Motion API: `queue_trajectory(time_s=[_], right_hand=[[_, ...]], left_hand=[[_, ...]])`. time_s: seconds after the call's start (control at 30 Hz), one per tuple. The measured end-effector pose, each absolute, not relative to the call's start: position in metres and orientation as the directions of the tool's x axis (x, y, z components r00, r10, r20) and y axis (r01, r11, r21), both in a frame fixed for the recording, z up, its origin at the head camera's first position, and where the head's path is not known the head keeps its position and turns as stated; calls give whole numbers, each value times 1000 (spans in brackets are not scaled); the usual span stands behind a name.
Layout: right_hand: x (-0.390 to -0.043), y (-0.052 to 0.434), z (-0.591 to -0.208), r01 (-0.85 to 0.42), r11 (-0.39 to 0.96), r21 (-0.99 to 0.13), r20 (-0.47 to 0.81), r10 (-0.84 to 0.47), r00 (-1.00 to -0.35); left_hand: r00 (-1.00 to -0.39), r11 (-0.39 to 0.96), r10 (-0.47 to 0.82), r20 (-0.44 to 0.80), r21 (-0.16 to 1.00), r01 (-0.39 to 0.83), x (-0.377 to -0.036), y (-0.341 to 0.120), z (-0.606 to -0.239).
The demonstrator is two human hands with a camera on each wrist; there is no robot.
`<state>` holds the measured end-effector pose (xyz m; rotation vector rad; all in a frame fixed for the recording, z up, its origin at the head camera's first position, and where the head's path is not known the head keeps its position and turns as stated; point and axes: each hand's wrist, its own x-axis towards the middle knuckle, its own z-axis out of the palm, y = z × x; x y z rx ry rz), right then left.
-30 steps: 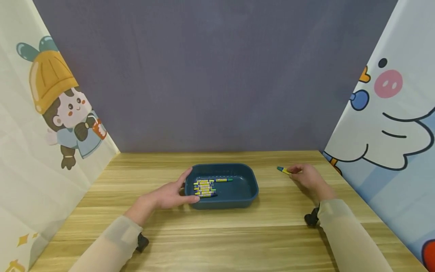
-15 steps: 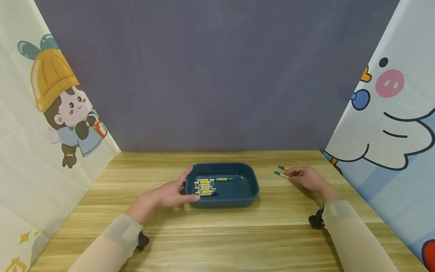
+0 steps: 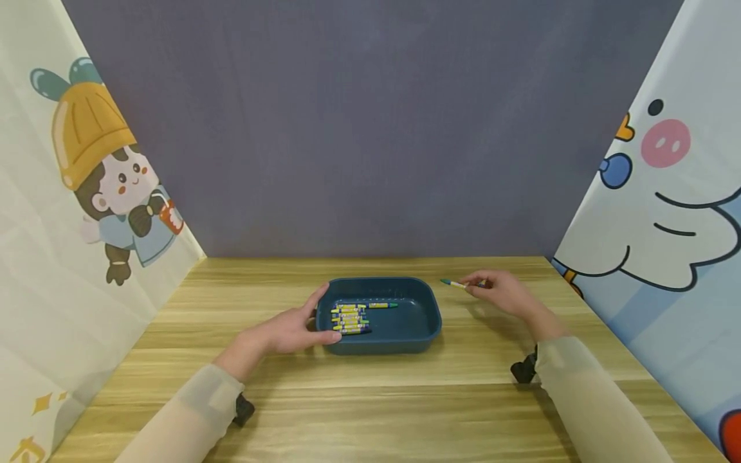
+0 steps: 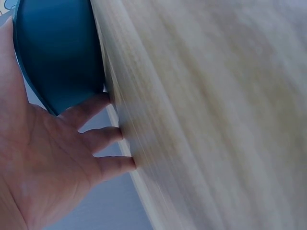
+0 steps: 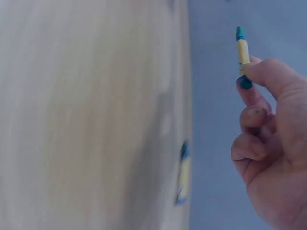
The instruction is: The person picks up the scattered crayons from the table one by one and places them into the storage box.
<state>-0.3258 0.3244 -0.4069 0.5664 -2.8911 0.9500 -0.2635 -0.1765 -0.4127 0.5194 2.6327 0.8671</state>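
My right hand (image 3: pixel 499 290) is raised over the table, right of a dark blue-green plastic box (image 3: pixel 399 347). Between thumb and fingertips it pinches a green crayon (image 5: pixel 243 51) with a yellow wrapper, its tip toward the box. A second crayon (image 5: pixel 183 175), dark-tipped, lies on the table below; in the head view the hand mostly covers it. My left hand (image 3: pixel 286 331) spans the box's left end, fingers fairly straight and spread, thumb at the front rim. Inside the box several crayons (image 3: pixel 350 319) lie side by side at the left, with a green-tipped crayon (image 3: pixel 382 305) by the back wall.
The wooden table (image 3: pixel 370 411) runs back to a grey wall (image 3: pixel 370 128). Cartoon-printed panels stand on the left (image 3: pixel 35 289) and right (image 3: pixel 637 276).
My right hand has drawn a green crayon away from the other one, lifting it leftward toward the box. My left hand and the box stay in place.
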Motion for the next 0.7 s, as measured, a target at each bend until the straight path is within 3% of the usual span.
queue_trajectory(time_s=[0.47,0.6,0.7], right_hand=[[-327,213,-386,-469,561,-682,179,-493,-851],[-327,194,-391,-519,583,-625,148,-565,-812],[-325,184,-395,-574,638,-514,128,-604,-787]], left_hand=[[-880,738,439,-184,632,236,-264,-176,-412],[-882,743,440,-169,620,252,-264,-176,-414],[-883,746,438,-166,616,255,-265,-176,-415]])
